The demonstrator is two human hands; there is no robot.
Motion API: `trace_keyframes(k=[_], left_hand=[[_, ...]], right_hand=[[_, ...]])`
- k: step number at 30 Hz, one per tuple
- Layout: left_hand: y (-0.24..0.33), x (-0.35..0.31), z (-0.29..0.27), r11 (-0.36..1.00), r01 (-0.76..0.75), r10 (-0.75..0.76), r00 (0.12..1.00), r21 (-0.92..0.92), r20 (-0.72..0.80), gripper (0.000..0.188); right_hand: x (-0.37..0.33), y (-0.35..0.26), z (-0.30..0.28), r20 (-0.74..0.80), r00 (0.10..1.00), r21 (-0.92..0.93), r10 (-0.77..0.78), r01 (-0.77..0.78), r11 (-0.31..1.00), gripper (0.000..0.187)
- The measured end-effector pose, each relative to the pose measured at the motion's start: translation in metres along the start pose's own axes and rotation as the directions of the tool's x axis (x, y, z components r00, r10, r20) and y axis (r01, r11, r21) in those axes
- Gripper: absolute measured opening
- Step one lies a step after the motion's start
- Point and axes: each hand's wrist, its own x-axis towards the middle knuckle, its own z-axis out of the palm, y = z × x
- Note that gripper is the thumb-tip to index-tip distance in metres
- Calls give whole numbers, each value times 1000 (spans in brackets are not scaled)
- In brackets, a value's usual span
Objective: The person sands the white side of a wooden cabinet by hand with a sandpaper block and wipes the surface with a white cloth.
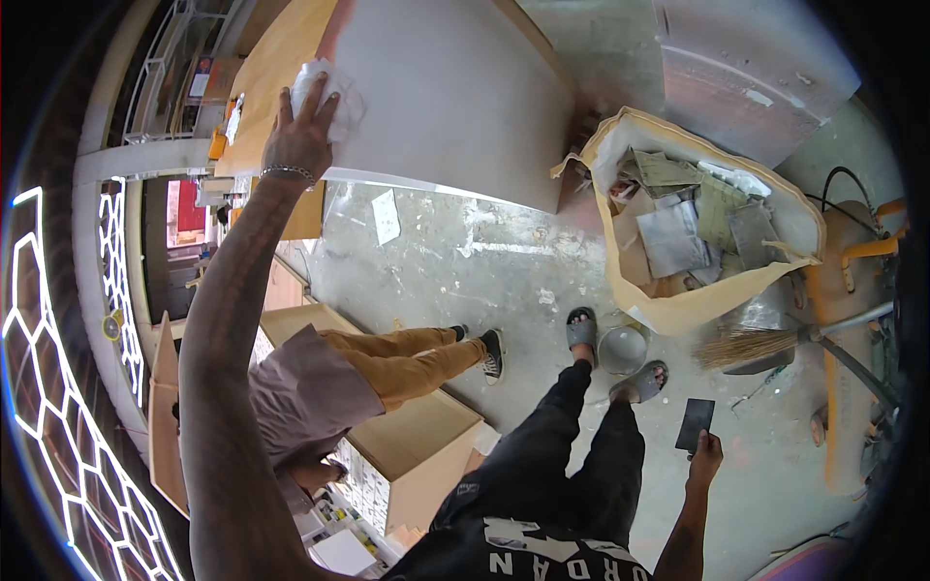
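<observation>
My left hand [302, 136] reaches far forward, its fingers spread over a crumpled white cloth [349, 105]. It presses the cloth onto the upper left part of a large panel [436, 97] with a smooth pale grey face. Beside the grey face runs a bare tan wood surface [281, 73], with a reddish strip where the two meet. Down at the right, my right hand [706, 457] pinches a small flat dark rectangle [696, 424] by its lower edge; it looks like a sheet of sandpaper. This piece is held over the floor, away from the panel.
A big paper sack [668, 315] of used sheets and scraps stands right of the panel. Near it are a straw broom [741, 347] and an orange wheeled frame [845, 387]. A bucket [622, 350] sits between my feet. At left, another person [320, 378] stands by wooden boxes [436, 441].
</observation>
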Motion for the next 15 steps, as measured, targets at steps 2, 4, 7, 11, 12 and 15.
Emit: trace_keyframes(k=[2, 4, 7, 11, 12, 15], left_hand=[[0, 14, 13, 998, 12, -13, 1000, 59, 12, 53], [-5, 34, 25, 999, 4, -3, 1000, 47, -22, 52], [-9, 87, 42, 998, 19, -16, 999, 59, -50, 53], [-43, 173, 61, 995, -14, 25, 994, 103, -109, 45], [-51, 192, 64, 994, -8, 19, 994, 105, -106, 43], [-46, 243, 70, 993, 41, -28, 993, 107, -116, 42]], right_hand=[[4, 8, 28, 70, 998, -21, 10, -9, 1000, 26], [6, 14, 61, 97, 995, -2, 1, -1, 1000, 25], [3, 16, 109, 150, 987, -12, 50, -49, 999, 25], [-7, -2, 165, 193, 975, 13, 109, -114, 993, 25], [-13, -11, 175, 194, 974, 35, 113, -122, 992, 26], [-25, -20, 192, 144, 973, 17, 180, -185, 983, 26]])
